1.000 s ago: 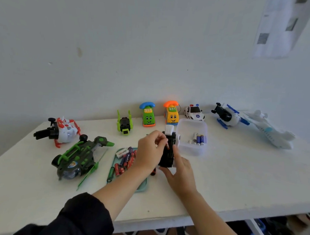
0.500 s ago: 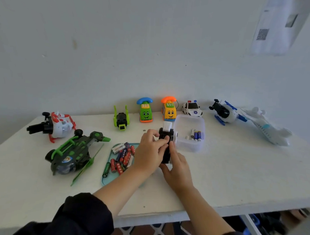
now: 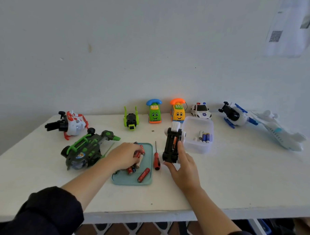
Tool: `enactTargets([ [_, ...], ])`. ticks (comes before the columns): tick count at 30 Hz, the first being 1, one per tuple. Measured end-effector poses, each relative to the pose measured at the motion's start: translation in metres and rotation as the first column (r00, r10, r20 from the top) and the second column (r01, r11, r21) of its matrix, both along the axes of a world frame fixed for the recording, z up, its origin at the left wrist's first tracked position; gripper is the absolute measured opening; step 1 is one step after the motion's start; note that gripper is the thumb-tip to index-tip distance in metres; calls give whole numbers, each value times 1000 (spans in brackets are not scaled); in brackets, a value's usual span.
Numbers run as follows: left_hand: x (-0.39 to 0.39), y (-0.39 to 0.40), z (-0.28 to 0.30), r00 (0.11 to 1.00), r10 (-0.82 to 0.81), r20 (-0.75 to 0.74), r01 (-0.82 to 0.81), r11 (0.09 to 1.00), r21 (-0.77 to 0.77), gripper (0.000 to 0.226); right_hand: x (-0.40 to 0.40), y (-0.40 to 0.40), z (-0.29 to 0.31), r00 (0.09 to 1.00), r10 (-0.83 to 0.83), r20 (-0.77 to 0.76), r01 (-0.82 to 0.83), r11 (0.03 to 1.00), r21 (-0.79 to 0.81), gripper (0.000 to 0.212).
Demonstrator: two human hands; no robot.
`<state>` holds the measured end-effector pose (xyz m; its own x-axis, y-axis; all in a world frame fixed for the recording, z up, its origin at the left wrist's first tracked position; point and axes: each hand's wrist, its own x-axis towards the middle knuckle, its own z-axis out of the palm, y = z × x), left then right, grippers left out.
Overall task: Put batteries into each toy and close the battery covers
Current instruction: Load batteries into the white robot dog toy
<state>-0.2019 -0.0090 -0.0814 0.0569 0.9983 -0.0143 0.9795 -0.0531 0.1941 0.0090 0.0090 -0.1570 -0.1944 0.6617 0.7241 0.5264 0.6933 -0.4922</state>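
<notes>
Batteries (image 3: 138, 156) now under left hand (image 3: 126, 156), off toy car (image 3: 172, 146)

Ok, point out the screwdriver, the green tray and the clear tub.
screwdriver (image 3: 157, 162): head view, on its red handle.
green tray (image 3: 149, 177): head view, on its right rim.
clear tub (image 3: 195, 145): head view, on its front wall.

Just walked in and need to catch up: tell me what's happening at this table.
A person is fitting batteries into toys. The right hand holds a black and white toy car upside down on the table, its battery bay open. The left hand reaches into the teal tray of red batteries. A red screwdriver lies between tray and car.
</notes>
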Motion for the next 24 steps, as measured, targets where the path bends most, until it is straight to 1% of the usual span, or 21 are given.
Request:
enactTargets([
  [2, 5, 3, -10, 999, -4, 46, 3, 1000, 21, 34, 1, 1, -1, 1000, 5, 2, -5, 1000, 3, 80],
  [4, 12, 6, -14, 997, -4, 73, 3, 1000, 10, 33, 1, 1, -2, 1000, 4, 11, -4, 1000, 3, 86],
  [7, 17, 10, -13, 999, -37, 21, 37, 999, -32, 32, 2, 0, -1, 1000, -11, 6, 11, 1000, 20, 84],
  [8, 16, 10, -9, 999, -34, 35, 35, 999, -31, 32, 2, -1, -1, 1000, -13, 5, 13, 1000, 24, 83],
  [10, 9, 9, 4, 993, 8, 118, -9, 1000, 11, 31, 1, -1, -1, 1000, -13, 1, 13, 1000, 18, 84],
  [12, -5, 10, 18, 975, 84, 206, -104, 991, 87, 30, 1, 0, -1, 1000, -8, 0, 8, 1000, 17, 84],
  [15, -27, 11, 30, 950, 182, 254, -226, 962, 154, 27, 1, 0, -1, 1000, -4, 4, 4, 999, 33, 82],
  [17, -36, 12, 29, 947, 211, 240, -251, 956, 149, 26, 1, -1, 0, 1000, 1, 14, -2, 999, 39, 84],
  [20, -35, 12, 22, 966, 172, 192, -189, 979, 76, 27, 1, 0, -2, 1000, -4, 25, 3, 998, 55, 86],
  [22, -27, 12, 15, 992, 96, 79, -99, 995, 26, 33, 1, 1, -2, 1000, -11, 24, 9, 999, 52, 87],
  [24, -17, 11, 7, 998, 19, -52, -20, 1000, -25, 40, 1, 1, -3, 1000, -17, 14, 17, 999, 34, 88],
])
